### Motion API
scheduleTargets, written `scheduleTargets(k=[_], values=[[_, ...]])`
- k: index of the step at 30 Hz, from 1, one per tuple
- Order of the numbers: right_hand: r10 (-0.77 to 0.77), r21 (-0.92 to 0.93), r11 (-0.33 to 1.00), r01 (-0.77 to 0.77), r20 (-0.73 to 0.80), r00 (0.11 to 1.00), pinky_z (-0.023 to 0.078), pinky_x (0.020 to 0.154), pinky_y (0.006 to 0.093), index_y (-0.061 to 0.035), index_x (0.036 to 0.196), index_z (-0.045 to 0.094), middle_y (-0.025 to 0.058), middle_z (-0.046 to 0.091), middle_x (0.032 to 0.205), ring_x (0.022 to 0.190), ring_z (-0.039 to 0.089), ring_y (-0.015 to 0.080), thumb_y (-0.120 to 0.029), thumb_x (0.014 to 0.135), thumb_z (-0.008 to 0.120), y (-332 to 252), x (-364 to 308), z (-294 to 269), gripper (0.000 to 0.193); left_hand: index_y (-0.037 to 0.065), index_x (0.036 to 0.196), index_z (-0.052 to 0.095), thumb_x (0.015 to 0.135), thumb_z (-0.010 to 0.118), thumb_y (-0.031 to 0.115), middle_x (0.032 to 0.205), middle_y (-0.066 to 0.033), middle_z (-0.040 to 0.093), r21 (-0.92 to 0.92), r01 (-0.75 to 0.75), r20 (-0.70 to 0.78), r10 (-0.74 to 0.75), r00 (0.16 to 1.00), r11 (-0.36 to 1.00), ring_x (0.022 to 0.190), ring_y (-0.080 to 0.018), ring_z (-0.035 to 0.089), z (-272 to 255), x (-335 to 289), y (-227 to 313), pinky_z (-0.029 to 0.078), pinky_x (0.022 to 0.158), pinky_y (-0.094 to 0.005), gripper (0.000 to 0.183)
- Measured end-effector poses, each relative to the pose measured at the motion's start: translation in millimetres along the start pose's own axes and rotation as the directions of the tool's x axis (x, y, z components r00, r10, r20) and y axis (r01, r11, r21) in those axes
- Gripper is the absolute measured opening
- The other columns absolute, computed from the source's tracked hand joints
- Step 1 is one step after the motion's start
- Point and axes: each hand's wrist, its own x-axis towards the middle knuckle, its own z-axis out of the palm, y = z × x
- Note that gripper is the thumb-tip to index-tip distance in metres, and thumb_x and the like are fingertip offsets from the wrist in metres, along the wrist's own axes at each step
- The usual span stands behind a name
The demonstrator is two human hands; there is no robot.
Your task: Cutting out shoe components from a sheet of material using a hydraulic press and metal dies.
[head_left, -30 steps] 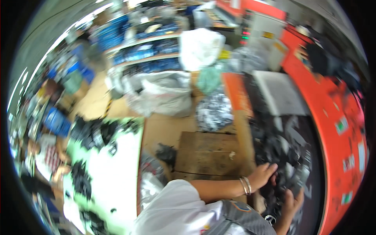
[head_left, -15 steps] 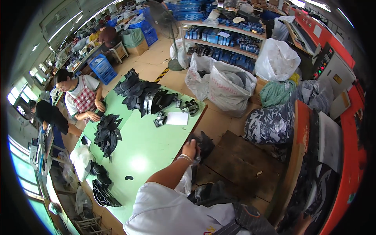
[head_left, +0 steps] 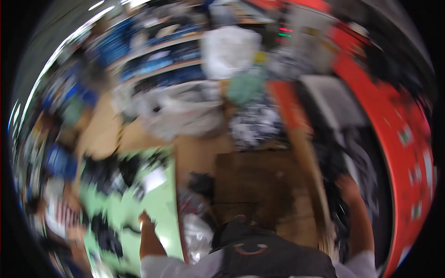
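Motion blur covers much of the view. My left hand [head_left: 144, 217], wearing a bracelet, is over the green table [head_left: 168, 204] near its right edge. A thin dark piece [head_left: 132, 228] shows beside it; whether the hand holds it cannot be told. My right hand [head_left: 347, 186] reaches into the red machine's bed, beside dark material [head_left: 330, 160]; its fingers are smeared. Black cut pieces lie in a pile [head_left: 109, 171] at the table's far side and another pile [head_left: 106, 236] nearer, with a white sheet [head_left: 155, 180] beside the far one.
The red machine [head_left: 375, 134] runs along the right, behind a wooden board [head_left: 303, 153]. A dark bundle [head_left: 201, 184] and a clear plastic bag [head_left: 197, 234] are beside the table. White sacks [head_left: 185, 116] and shelves [head_left: 162, 48] stand behind. A co-worker [head_left: 62, 215] is at the left.
The view has swung right, toward the machine. My left hand has left the dark bundle at the table's edge and is now over the tabletop. My right hand has come farther into view.
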Motion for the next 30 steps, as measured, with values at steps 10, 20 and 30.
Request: scheduleTargets(k=[10, 20, 30], values=[[-0.012, -0.061, 0.998, -0.015, -0.423, 0.906, 0.048, 0.078, 0.0392, -0.0086, 0.078, 0.058, 0.0067, 0.057, 0.083, 0.086, 0.057, 0.0287, -0.017, 0.073, 0.059, 71, -32, -60, 0.01, 0.001, 0.123, 0.056, 0.091, 0.057, 0.022, 0.131, -0.0197, 0.053, -0.996, 0.082, 0.085, 0.549, 0.832, 0.03, 0.121, -0.0391, 0.049, -262, -96, 424, 0.037, 0.103, -0.0473, 0.038], [0.962, 0.422, 0.239, -0.875, -0.227, 0.153, 0.049, 0.078, 0.0469, -0.0036, 0.087, 0.068, 0.0186, 0.066, 0.088, 0.088, 0.062, 0.0393, -0.025, 0.085, 0.061, 136, -283, -26, 0.023, -0.001, 0.108, 0.064, 0.092, 0.06, 0.019, 0.097, -0.006, 0.064, -0.766, -0.568, -0.427, 0.899, 0.097, -0.302, 0.085, -0.0127, 0.059, -377, -348, 646, 0.049, 0.076, -0.0275, 0.026], [0.994, 0.595, -0.037, -0.803, -0.061, -0.091, 0.05, 0.084, 0.0471, -0.0015, 0.088, 0.07, 0.0228, 0.066, 0.091, 0.093, 0.062, 0.0407, -0.028, 0.083, 0.062, 209, -307, 41, 0.027, 0.002, 0.101, 0.069, 0.073, 0.074, 0.015, 0.083, -0.0091, 0.062, -0.17, -0.732, -0.425, 0.719, -0.55, -0.66, 0.082, -0.0245, 0.058, -304, -598, 839, 0.047, 0.076, -0.0349, 0.031]])
